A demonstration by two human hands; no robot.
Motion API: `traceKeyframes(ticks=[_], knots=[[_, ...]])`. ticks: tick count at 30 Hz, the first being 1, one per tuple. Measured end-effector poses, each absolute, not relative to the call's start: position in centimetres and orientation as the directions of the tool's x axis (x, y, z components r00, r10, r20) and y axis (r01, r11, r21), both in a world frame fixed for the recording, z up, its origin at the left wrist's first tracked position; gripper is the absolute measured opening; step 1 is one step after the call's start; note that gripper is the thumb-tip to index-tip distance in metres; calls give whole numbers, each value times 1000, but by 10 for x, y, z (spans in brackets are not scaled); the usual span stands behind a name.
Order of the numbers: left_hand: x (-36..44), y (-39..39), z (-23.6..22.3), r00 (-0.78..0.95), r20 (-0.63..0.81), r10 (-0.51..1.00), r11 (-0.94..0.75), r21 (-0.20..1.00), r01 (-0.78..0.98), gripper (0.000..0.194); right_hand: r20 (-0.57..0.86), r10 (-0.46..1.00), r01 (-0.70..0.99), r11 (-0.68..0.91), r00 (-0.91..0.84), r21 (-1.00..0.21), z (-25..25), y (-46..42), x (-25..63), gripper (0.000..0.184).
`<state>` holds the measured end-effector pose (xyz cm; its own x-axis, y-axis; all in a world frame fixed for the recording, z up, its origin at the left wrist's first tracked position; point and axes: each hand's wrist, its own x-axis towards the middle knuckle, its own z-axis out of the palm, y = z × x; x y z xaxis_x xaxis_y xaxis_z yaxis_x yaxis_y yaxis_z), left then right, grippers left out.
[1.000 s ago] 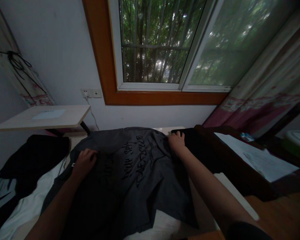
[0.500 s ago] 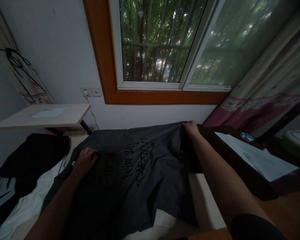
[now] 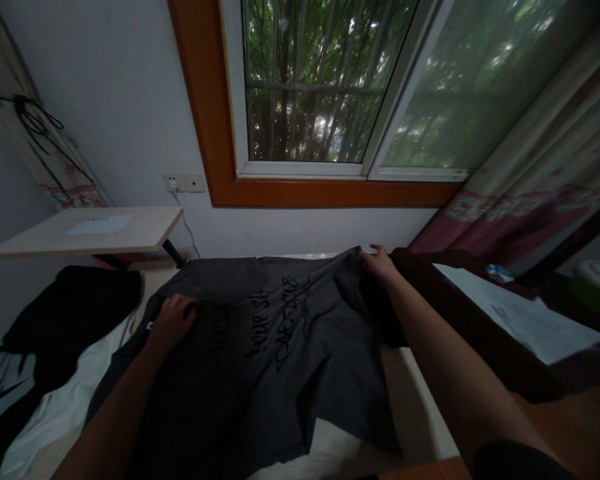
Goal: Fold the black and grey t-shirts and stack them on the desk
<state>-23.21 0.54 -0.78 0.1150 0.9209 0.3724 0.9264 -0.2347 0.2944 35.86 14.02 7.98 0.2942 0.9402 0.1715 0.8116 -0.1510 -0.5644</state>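
Observation:
A dark grey T-shirt [image 3: 280, 393] with black lettering is spread across a pale surface. My left hand [image 3: 173, 321] rests on its left part near a small white tag, palm down and fingers loosely bent against the cloth. At the far right edge of the shirt, my right hand [image 3: 379, 265] pinches the fabric between thumb and fingers and holds that corner slightly raised. Folds run from this corner down the right side. The underside of the left hand is hidden.
Black clothing [image 3: 75, 307] and white cloth [image 3: 80, 380] lie at the left. Behind them stands a small pale table [image 3: 145, 223] with a paper [image 3: 100, 225] on it. A dark brown piece of furniture at the right bears another paper [image 3: 520, 317]. Wall and window [image 3: 320, 87] are behind.
My right hand has drawn the shirt's far right corner slightly left, and its index finger now stands up from the cloth. The left hand has hardly moved.

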Motion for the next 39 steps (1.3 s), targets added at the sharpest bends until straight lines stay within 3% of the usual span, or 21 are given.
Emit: traceKeyframes(ticks=[4,9,15,19,22,27,31,35,39], knots=[[-231,5,-7,130,376,917,-242,267,933,23,54,958,819,-211,282,-533,74,104,359,51],[-233,7,-12,158,387,908,-265,241,934,24,38,996,915,-63,85,-399,73,40,344,56],[-234,5,-14,152,394,907,-265,250,931,24,48,999,995,8,-3,-101,71,-10,321,31],[-233,4,-10,140,391,910,-254,257,933,24,60,998,997,-24,28,-71,60,-16,312,31],[-233,4,-9,142,393,909,-255,254,933,23,129,989,981,-44,69,-188,54,-12,314,31],[-234,6,-13,143,395,907,-259,257,931,24,340,926,762,101,163,-639,52,-1,341,23],[-236,7,-16,143,405,903,-259,248,933,24,270,877,507,36,398,-861,53,3,370,23],[-237,8,-18,137,395,908,-251,253,935,25,127,884,355,-46,450,-934,55,-5,393,24],[-239,9,-19,126,381,916,-240,270,933,26,65,920,480,-141,387,-866,56,-18,409,21]])
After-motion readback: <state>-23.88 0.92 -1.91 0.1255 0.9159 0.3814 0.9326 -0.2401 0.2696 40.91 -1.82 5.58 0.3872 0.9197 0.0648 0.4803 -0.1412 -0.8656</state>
